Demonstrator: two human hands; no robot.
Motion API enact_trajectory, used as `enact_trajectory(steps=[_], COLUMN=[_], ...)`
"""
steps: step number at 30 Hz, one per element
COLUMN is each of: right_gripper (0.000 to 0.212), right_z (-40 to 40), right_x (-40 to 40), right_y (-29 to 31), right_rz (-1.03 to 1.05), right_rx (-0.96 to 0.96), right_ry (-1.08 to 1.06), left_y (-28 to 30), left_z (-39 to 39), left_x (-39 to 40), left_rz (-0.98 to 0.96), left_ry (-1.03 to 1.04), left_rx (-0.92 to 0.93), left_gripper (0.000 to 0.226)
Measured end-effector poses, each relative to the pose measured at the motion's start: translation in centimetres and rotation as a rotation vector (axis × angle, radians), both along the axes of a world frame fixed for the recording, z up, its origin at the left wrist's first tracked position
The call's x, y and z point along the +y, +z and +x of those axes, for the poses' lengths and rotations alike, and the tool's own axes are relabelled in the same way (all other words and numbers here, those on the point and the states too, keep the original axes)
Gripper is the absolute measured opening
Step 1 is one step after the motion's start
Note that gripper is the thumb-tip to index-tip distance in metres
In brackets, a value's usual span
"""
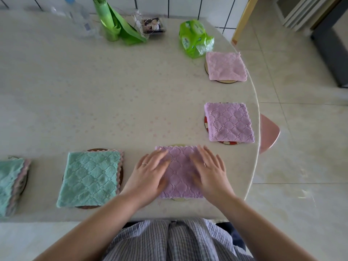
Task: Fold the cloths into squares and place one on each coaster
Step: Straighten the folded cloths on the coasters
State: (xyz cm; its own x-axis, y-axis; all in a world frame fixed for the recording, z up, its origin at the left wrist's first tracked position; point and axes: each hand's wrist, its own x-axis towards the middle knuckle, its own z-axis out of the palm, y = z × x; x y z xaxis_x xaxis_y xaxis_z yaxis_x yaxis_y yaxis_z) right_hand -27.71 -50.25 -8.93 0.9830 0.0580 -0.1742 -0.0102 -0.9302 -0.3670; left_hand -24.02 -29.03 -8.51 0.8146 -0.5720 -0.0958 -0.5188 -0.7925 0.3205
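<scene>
My left hand [150, 171] and right hand [211, 170] lie flat with fingers spread, pressing the folded purple cloth [179, 173] onto its coaster [178, 199] by the bench's near edge; it seems the last, so next I'd lift both hands away

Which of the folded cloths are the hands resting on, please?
The purple cloth nearest the person, under both the left hand and right hand; the other four lie untouched.
</scene>
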Motion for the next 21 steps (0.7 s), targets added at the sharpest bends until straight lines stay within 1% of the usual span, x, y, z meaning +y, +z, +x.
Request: enact_trajectory(steps=[2,3,4,7,9,11,13,15,16,18,19,21], right_gripper=[0.066,0.069,0.071,0.071,0.074,0.077,0.073,0.067,0.062,0.044,0.038,0.034], right_z=[-0.1,-0.2,-0.2,0.1,0.4,0.3,0.7,1.1,1.4,2.2,2.6,3.3], right_x=[0.2,0.1,0.0,-0.4,-0.3,0.1,1.5,3.9,5.4,8.8,10.5,13.8], right_y=[-0.6,-1.1,-1.5,-2.0,-1.5,-0.8,0.2,1.3,1.7,2.1,2.1,1.8], right_rz=[-0.154,-0.201,-0.224,-0.266,-0.273,-0.213,-0.092,0.052,0.138,0.323,0.384,0.48], right_rx=[0.04,0.054,0.067,0.121,0.127,0.096,0.039,-0.025,-0.035,0.023,0.056,0.116], right_ry=[0.068,0.08,0.087,0.109,0.112,0.099,0.077,0.06,0.039,-0.005,-0.02,-0.089], left_y=[-0.4,-0.8,-1.1,-1.3,-0.9,-0.1,1.1,2.1,2.4,2.6,2.5,2.0], left_z=[0.1,0.2,0.3,0.5,0.7,1.0,1.4,1.6,1.7,2.0,2.2,2.7], left_x=[-0.3,-0.2,-0.1,-0.1,-0.1,0.3,1.5,4.1,5.8,9.8,12.0,16.1], left_rz=[0.125,0.187,0.23,0.276,0.267,0.159,-0.084,-0.3,-0.362,-0.455,-0.499,-0.525], left_ry=[-0.054,-0.051,-0.049,-0.055,-0.066,-0.044,0.039,0.189,0.272,0.435,0.519,0.668], left_rx=[0.098,0.156,0.187,0.217,0.24,0.262,0.248,0.234,0.228,0.212,0.209,0.223], left_gripper=[0.076,0.084,0.087,0.088,0.082,0.07,0.054,0.041,0.036,0.027,0.024,0.02])
